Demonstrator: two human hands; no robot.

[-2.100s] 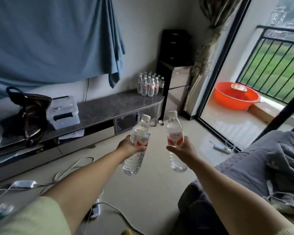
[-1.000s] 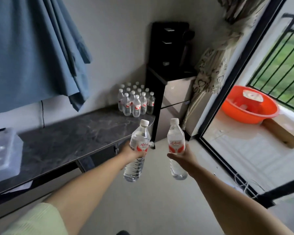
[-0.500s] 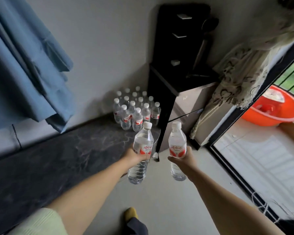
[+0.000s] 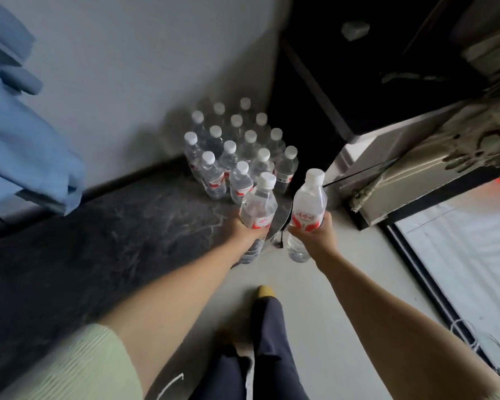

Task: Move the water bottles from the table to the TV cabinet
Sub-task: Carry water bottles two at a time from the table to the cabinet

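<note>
- Head view: our left hand (image 4: 244,230) grips one water bottle (image 4: 257,210) over the TV cabinet (image 4: 104,241) end edge.
- Our right hand (image 4: 315,235) grips a second bottle (image 4: 306,209) just past that edge.
- Standing bottles (image 4: 237,151) cluster at the cabinet's far corner.

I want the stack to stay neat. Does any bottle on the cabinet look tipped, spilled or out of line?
Nothing stands out. The cluster of bottles stands upright and capped on the cabinet top, with no visible spill.

Blue cloth (image 4: 26,134): you see it blurred, cut off at the left edge;
Rear bottles (image 4: 237,131): labels hidden behind front rows
</note>
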